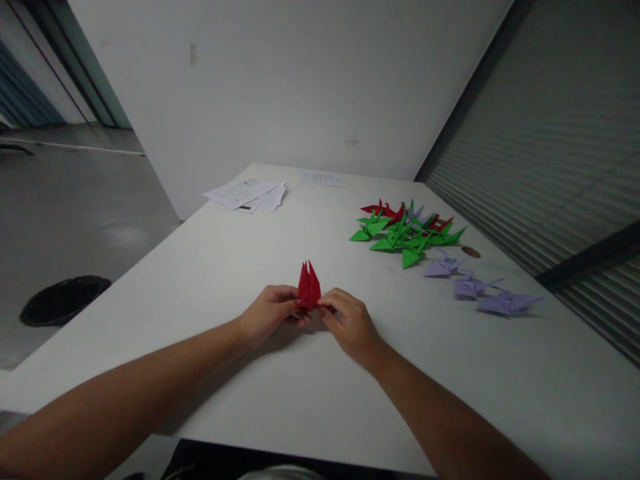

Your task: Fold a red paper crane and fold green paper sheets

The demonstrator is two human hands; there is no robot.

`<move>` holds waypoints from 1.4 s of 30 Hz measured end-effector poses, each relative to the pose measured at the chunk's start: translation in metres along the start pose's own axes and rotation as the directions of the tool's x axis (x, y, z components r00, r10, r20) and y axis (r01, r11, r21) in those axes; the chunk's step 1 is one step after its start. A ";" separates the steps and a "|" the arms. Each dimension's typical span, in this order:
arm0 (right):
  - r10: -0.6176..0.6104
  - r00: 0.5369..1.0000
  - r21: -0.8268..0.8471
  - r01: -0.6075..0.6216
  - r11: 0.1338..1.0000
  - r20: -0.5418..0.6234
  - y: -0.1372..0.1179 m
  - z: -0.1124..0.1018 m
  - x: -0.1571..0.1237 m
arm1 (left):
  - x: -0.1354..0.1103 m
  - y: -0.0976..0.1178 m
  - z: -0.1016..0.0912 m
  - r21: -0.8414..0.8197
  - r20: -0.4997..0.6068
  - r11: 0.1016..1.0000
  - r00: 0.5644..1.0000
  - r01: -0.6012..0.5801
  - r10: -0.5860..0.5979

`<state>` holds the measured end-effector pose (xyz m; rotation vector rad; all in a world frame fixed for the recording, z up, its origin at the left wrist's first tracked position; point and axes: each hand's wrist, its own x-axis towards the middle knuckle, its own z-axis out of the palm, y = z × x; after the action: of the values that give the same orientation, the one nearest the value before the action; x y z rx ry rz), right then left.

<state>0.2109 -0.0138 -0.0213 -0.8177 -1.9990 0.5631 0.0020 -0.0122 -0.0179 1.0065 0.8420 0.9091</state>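
A red folded paper piece (309,287) stands upright between my hands, its two narrow points facing away from me. My left hand (275,307) is closed on its lower left side, thumb in front. On the lower right corner, my right hand (347,317) pinches the paper between thumb and fingers. Both hands are just above the white table (240,267). To the right lies a heap of green paper cranes (400,233), with red paper cranes (395,212) among them at the back. Several light purple paper cranes (470,285) sit in a slanting row nearer me.
Printed sheets (245,195) lie at the table's far left, and another sheet (323,179) is by the wall. A round brown disc (471,252) is beside the cranes. Window blinds (550,147) border the right edge. A black-lined bin (65,300) stands on the floor at left.
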 end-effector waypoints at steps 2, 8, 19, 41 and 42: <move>0.095 0.995 0.041 -0.095 0.995 0.000 -0.001 0.002 0.000 | -0.001 0.001 0.001 -0.007 0.015 1.000 1.000 -0.003 0.003; 0.402 0.913 0.317 -0.401 0.859 0.065 0.000 0.011 -0.005 | 0.000 0.000 0.000 0.000 0.062 0.999 0.998 -0.033 0.033; 0.461 0.884 0.370 -0.454 0.811 0.073 0.002 0.014 -0.004 | -0.002 -0.002 0.000 0.043 0.104 0.991 0.987 -0.126 0.121; 0.495 0.803 0.300 -0.587 0.752 0.331 -0.009 0.007 -0.002 | 0.000 -0.002 -0.002 0.166 -0.015 0.978 0.991 -0.126 0.130; 0.493 0.799 0.290 -0.590 0.753 0.345 -0.009 0.007 -0.002 | 0.000 -0.002 -0.003 0.160 -0.033 0.980 0.991 -0.122 0.129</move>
<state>0.2026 -0.0220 -0.0201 -1.1274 -1.7499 1.4211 0.0001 -0.0122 -0.0209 1.1918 0.9052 0.9858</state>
